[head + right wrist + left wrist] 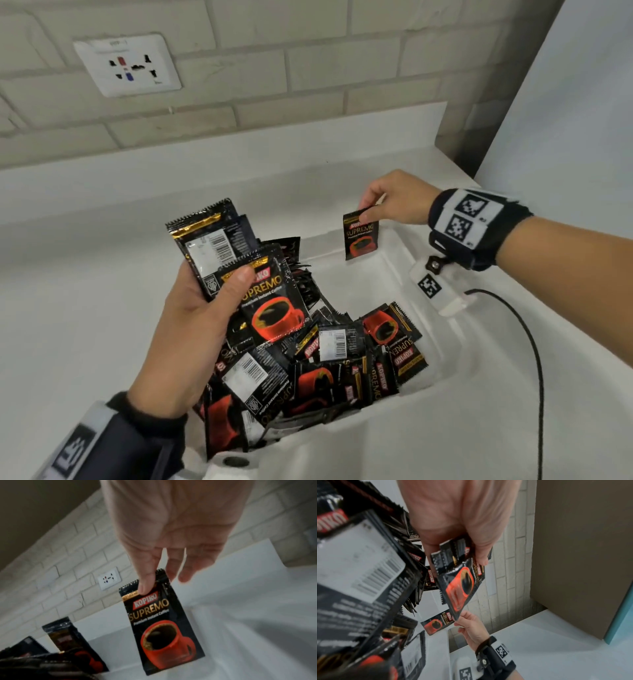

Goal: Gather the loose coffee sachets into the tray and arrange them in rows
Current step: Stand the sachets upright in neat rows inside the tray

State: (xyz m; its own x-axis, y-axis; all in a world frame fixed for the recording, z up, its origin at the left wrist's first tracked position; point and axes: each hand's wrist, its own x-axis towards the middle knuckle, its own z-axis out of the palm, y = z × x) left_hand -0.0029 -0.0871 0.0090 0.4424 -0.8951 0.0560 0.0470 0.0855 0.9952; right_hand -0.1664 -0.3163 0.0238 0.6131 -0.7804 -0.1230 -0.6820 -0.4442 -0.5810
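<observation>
**Starting the first row at the tray's far right corner**

The right hand point(394, 200) pinches one coffee sachet point(361, 236) by its top seam, thumb in front and forefinger behind, the other fingers loose. The sachet hangs upright, printed face toward the person, over the bare far right corner of the white tray point(404, 253). The left hand point(198, 322) grips a small fan of sachets point(246, 274), thumb pressed on the front one, above the loose pile point(322, 359) that fills the near and left part of the tray.

To place it well, I would lower the sachet until its bottom edge meets the tray floor, lean it flat against the far wall, and square it to the corner, since every later sachet lines up on this one. Letting go too early may let it tip. The left hand's stack should stay faced the same way, ready to feed the next.
</observation>
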